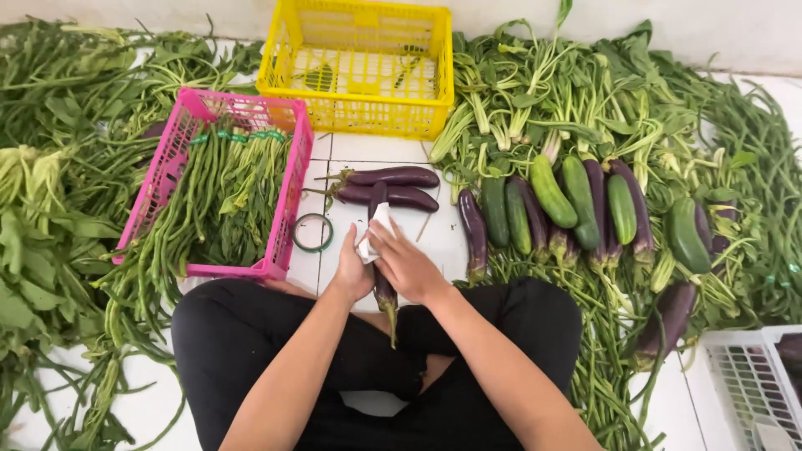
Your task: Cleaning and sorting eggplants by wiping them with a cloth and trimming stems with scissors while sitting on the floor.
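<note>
Two hands [380,267], one eggplant [383,288], one cloth [373,232]

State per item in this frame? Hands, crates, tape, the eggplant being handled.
Left hand: gripping a long purple eggplant, with white cloth against it.
Right hand: resting on the same eggplant, fingers at the cloth.
Pink plastic crate: filled with long green beans.
Yellow plastic crate: nearly empty, a few leaf scraps.
Green tape roll: lying flat on the tiled floor.
Two purple eggplants: lying side by side on the tiles.
</note>
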